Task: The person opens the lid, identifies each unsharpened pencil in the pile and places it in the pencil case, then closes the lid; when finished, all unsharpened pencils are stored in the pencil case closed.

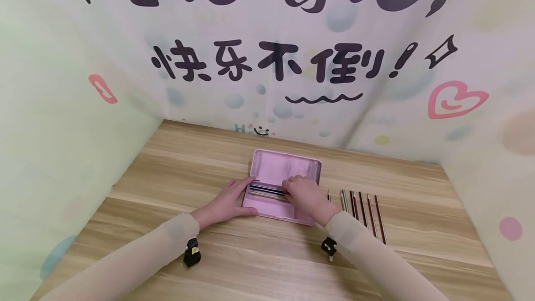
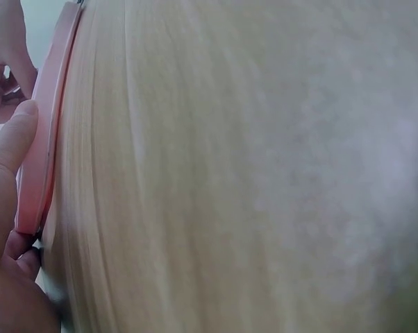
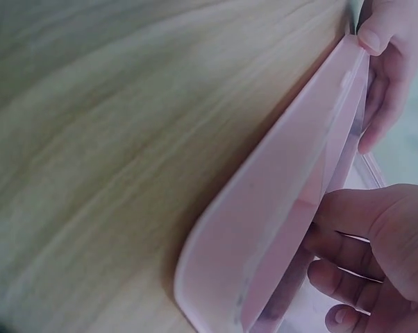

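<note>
A pink metal pencil case [image 1: 267, 208] lies with its lid [image 1: 271, 166] raised at the back. Several pencils [image 1: 264, 191] lie crosswise inside it. My left hand [image 1: 225, 204] grips the case's left end, its thumb along the front rim and its fingers at the far side. My right hand [image 1: 307, 194] reaches into the case's right part, where bent fingers and thumb close together at the right end of a pencil. In the right wrist view the right hand's fingertips dip behind the pink wall, which partly hides them.
Several dark and coloured pencils [image 1: 363, 212] lie side by side right of the case, partly behind the right forearm. A wooden table [image 1: 167, 166] carries everything. Printed cloth walls [image 1: 292, 120] stand along its back and sides.
</note>
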The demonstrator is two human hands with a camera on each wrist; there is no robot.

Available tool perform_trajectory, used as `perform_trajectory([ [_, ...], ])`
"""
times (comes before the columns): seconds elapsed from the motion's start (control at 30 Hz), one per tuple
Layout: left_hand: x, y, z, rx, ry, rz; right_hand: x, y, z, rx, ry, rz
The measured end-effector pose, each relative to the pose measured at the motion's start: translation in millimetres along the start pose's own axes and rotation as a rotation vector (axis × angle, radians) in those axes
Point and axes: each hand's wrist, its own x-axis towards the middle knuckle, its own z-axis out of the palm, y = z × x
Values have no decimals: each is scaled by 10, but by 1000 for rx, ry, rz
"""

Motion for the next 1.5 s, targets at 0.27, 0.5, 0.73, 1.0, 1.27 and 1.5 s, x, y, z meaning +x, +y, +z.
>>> perform_trajectory([
  [0.27, 9, -10, 6, 1, -6, 3, -77, 33, -18, 48, 4, 16],
  [0.5, 7, -17, 17, -1, -3, 3, -317, 157, -153, 112, 25, 99],
  [0.73, 16, -17, 17, -3, -7, 9, -660, 361, -224, 135, 82, 157],
  [1.0, -2, -52, 14, 6, -2, 8, -1008, 491, -307, 176, 81, 265],
  [1.27, 19, -22, -31, 25, 0, 30, -1333, 515, -290, 220, 119, 361],
  [1.5, -11, -13, 4, -5, 6, 12, -1511, 478, -252, 204, 93, 453],
])
